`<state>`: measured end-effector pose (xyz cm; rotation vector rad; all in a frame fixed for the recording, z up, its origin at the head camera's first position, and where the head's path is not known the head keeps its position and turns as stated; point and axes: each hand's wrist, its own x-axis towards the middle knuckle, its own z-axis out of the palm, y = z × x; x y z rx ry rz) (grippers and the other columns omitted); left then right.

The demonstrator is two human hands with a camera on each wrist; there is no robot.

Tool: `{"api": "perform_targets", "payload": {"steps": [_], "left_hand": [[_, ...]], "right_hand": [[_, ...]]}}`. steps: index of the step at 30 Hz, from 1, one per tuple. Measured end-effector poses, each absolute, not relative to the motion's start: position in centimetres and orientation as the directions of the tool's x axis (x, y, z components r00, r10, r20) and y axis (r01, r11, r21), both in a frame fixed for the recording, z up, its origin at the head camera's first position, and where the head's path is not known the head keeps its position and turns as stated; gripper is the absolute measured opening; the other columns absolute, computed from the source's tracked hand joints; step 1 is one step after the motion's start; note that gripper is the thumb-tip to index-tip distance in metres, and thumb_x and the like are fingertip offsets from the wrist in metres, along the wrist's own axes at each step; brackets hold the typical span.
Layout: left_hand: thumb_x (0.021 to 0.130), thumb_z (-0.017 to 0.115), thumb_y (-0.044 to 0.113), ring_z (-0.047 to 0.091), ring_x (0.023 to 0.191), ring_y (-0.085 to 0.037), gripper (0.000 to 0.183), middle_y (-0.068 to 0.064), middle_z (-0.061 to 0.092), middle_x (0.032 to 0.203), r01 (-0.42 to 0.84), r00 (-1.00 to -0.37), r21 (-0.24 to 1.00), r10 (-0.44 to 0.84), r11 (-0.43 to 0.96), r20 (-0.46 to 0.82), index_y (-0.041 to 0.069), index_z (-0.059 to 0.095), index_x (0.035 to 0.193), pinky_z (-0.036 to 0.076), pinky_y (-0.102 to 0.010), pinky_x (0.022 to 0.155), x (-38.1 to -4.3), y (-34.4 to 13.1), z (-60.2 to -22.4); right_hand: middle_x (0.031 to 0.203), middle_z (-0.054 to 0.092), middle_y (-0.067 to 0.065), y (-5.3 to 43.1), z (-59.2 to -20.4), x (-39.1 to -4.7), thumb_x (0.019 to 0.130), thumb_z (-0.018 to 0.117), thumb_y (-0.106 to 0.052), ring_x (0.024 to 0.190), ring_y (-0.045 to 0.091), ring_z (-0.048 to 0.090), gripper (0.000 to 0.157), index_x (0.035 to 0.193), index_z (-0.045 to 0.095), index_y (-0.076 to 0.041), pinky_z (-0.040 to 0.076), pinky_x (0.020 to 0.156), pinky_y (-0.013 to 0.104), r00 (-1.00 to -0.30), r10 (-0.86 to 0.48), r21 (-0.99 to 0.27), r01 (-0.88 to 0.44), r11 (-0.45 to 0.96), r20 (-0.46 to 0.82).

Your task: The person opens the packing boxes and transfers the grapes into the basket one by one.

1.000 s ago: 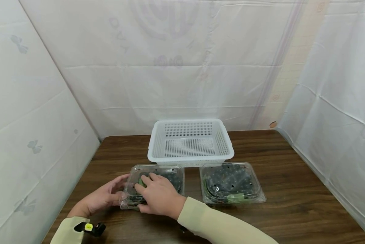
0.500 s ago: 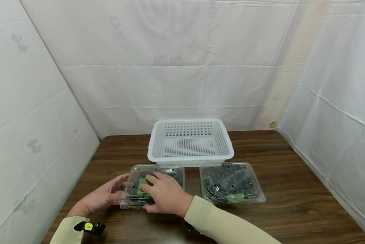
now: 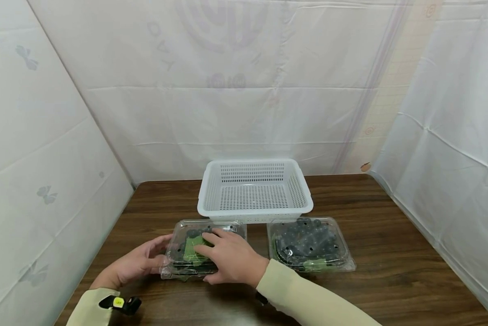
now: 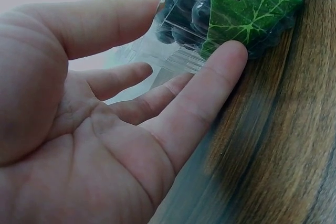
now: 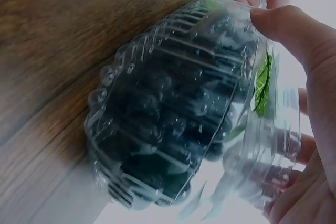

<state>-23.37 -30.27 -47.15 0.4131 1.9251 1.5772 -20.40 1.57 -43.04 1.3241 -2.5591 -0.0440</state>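
A clear plastic clamshell box [image 3: 185,230] of dark grapes [image 4: 202,14] lies on the table, with a green leaf [image 3: 192,250] under its lid. At the box's left end my left hand [image 3: 135,262] rests, thumb at the rim and fingers extended along the side. My right hand [image 3: 235,258] lies over the lid's right part, fingers spread on top and thumb at the front edge. In the right wrist view, the thumb [image 5: 294,27] touches the box's rim beside the ribbed wall. The lid looks down in the head view; whether it is latched I cannot tell.
A second clamshell box [image 3: 309,244] of dark grapes sits to the right. Behind both boxes stands a white perforated plastic basket [image 3: 256,213]. White cloth walls [image 3: 235,113] enclose the wooden table [image 3: 390,253] at the back and sides.
My right hand has slid rightward across the lid, and more of the green leaf shows. The left hand and the box have stayed in place.
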Motion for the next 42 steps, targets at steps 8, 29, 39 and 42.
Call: {"api": "perform_targets", "payload": {"steps": [8, 29, 39, 42], "left_hand": [[0.104, 0.059, 0.013, 0.062, 0.121, -0.023, 0.082, -0.040, 0.020, 0.158, -0.125, -0.767, 0.961, 0.591, 0.247, -0.252, -0.004, 0.004, 0.162, 0.061, -0.041, 0.093, -23.3, -30.2, -47.2], [0.103, 0.060, 0.012, 0.062, 0.119, -0.023, 0.082, -0.042, 0.014, 0.159, -0.102, -0.767, 0.960, 0.594, 0.261, -0.243, -0.005, 0.005, 0.161, 0.061, -0.042, 0.091, -23.5, -30.4, -47.2], [0.103, 0.060, 0.012, 0.062, 0.118, -0.023, 0.082, -0.043, 0.015, 0.158, -0.090, -0.771, 0.960, 0.592, 0.264, -0.235, -0.005, 0.005, 0.161, 0.061, -0.040, 0.090, -23.4, -30.4, -47.2], [0.103, 0.059, 0.011, 0.063, 0.117, -0.022, 0.081, -0.043, 0.014, 0.158, -0.089, -0.769, 0.963, 0.598, 0.254, -0.228, -0.005, 0.005, 0.161, 0.061, -0.039, 0.090, -23.3, -30.4, -47.2]], "right_hand": [[0.150, 0.055, 0.002, 2.7, -42.9, -20.5, 0.086, 0.070, -0.068, 0.139, 0.027, 0.053, 0.072, 0.146, 0.055, -0.031, 0.049, 0.112, 0.037, -0.547, -0.813, 0.159, -0.801, 0.578, 0.199], [0.143, 0.061, 0.004, 4.6, -42.9, -21.2, 0.086, 0.070, -0.068, 0.128, 0.026, 0.059, 0.068, 0.142, 0.060, -0.030, 0.055, 0.103, 0.037, -0.527, -0.818, 0.142, -0.814, 0.564, 0.229], [0.141, 0.064, 0.006, 4.6, -42.7, -21.4, 0.089, 0.070, -0.061, 0.129, 0.032, 0.062, 0.061, 0.140, 0.062, -0.029, 0.055, 0.105, 0.040, -0.513, -0.833, 0.125, -0.831, 0.542, 0.206], [0.141, 0.064, 0.007, 4.5, -42.5, -21.4, 0.090, 0.069, -0.060, 0.129, 0.034, 0.062, 0.060, 0.140, 0.062, -0.029, 0.055, 0.106, 0.040, -0.516, -0.836, 0.128, -0.831, 0.541, 0.187]]}}
